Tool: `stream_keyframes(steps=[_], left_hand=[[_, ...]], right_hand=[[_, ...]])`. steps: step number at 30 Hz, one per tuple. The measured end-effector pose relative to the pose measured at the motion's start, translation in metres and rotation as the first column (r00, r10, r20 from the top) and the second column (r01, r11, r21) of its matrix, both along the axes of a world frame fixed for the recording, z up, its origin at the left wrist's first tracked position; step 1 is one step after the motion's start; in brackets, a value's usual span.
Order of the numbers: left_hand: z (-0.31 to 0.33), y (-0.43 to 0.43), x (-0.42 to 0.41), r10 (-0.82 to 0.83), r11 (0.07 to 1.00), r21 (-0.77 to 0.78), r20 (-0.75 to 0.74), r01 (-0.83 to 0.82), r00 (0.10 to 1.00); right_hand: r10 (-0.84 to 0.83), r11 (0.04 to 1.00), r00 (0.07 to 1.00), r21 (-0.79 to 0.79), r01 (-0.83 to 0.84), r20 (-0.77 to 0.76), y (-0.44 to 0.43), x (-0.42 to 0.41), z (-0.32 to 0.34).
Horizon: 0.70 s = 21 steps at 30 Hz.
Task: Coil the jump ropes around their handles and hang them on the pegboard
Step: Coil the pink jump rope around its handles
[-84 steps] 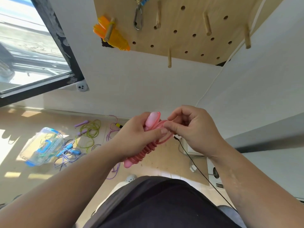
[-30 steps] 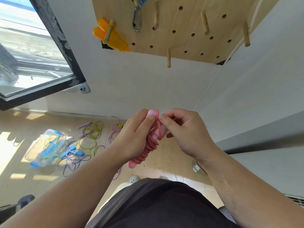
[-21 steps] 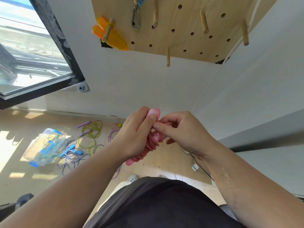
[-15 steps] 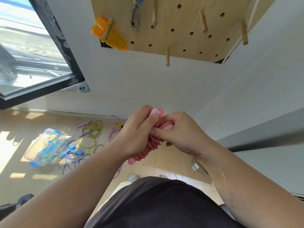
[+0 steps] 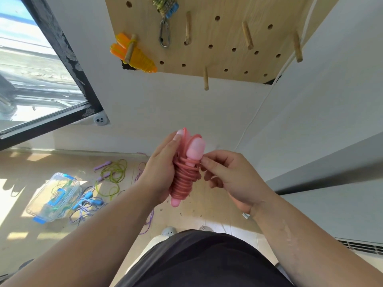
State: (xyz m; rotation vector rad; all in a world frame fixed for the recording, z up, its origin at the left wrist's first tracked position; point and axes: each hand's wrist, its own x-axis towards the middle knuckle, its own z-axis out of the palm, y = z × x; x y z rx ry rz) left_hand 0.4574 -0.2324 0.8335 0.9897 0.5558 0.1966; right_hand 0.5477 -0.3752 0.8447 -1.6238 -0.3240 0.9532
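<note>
The left hand (image 5: 160,175) is gripping the pink jump rope (image 5: 184,180) from its left side, fingers wrapped behind the bundle and the thumb lying up along the handle tops. The cord is sitting in tight turns around the two pink handles, which are standing nearly upright in front of the person's chest, well below the pegboard (image 5: 209,30). The right hand (image 5: 232,179) is meeting the bundle from the right, its fingers curled and the thumb and forefinger pinching the cord at the top turn, just under the rounded handle end.

On the pegboard, an orange jump rope (image 5: 135,55) is hanging coiled on a peg at the lower left, and a carabiner (image 5: 164,38) is dangling beside it under a green and blue bundle (image 5: 166,5). Several wooden pegs (image 5: 247,35) are sticking out bare. On the floor to the left, a clear plastic box (image 5: 52,198) is lying among loose ropes: a blue one (image 5: 89,201) just beside it and a green one (image 5: 114,170) farther back.
</note>
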Motion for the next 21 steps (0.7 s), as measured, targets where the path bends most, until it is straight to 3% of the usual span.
stream_keyframes(steps=[4, 8, 10, 14, 18, 21], left_hand=[[-0.012, 0.000, 0.000, -0.074, 0.989, -0.136, -0.100, 0.060, 0.992], [-0.019, 0.003, 0.002, 0.003, 0.994, 0.106, -0.164, 0.014, 0.986], [-0.015, 0.005, 0.002, 0.001, 0.987, 0.160, -0.099, 0.015, 0.995], [-0.005, 0.013, 0.011, -0.014, 0.939, 0.343, -0.068, 0.037, 0.998], [0.007, 0.033, 0.029, 0.001, 0.973, 0.232, -0.022, 0.004, 1.000], [0.023, 0.044, 0.049, -0.041, 0.965, 0.257, -0.017, 0.044, 0.999]], right_hand=[[-0.025, 0.999, 0.992, -0.021, 0.027, 0.125, 0.006, -0.001, 0.001], [-0.041, 0.985, 0.918, -0.139, 0.103, 0.395, 0.011, 0.001, -0.001], [0.007, 0.976, 0.865, -0.190, 0.102, 0.501, 0.014, 0.003, -0.002], [0.027, 0.990, 0.830, -0.127, 0.053, 0.558, 0.022, 0.008, 0.004], [0.007, 1.000, 0.830, -0.019, 0.004, 0.558, 0.028, 0.030, 0.019], [-0.009, 0.998, 0.797, 0.049, -0.026, 0.604, 0.034, 0.055, 0.035]])
